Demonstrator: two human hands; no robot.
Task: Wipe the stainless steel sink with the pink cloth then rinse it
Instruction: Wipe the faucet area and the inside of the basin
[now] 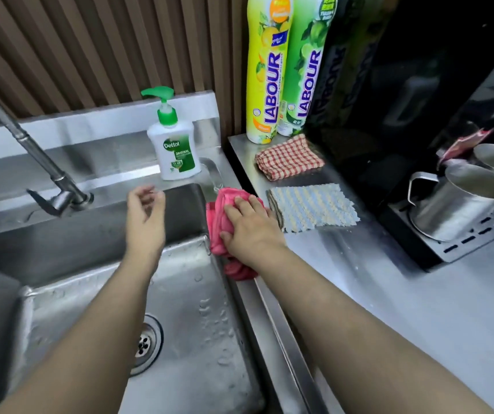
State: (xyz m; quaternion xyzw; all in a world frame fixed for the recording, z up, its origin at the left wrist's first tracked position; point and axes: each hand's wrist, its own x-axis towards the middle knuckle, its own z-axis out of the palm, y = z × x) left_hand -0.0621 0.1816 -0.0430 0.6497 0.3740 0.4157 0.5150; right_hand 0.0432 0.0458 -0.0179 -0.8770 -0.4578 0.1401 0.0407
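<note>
The right hand [250, 230] presses the pink cloth [217, 218] on the right rim of the sink [198, 297]. The left hand [145, 218] hovers relaxed, empty.

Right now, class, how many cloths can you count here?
3: the pink cloth under the right hand on the sink rim, a checked cloth by the bottles, a striped cloth beside it. Others may be hidden.

Left hand [145, 218], right hand [250, 231], forearms [99, 324], all bare

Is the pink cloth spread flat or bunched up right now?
Bunched: the pink cloth lies crumpled on the sink rim under the right hand.
</note>
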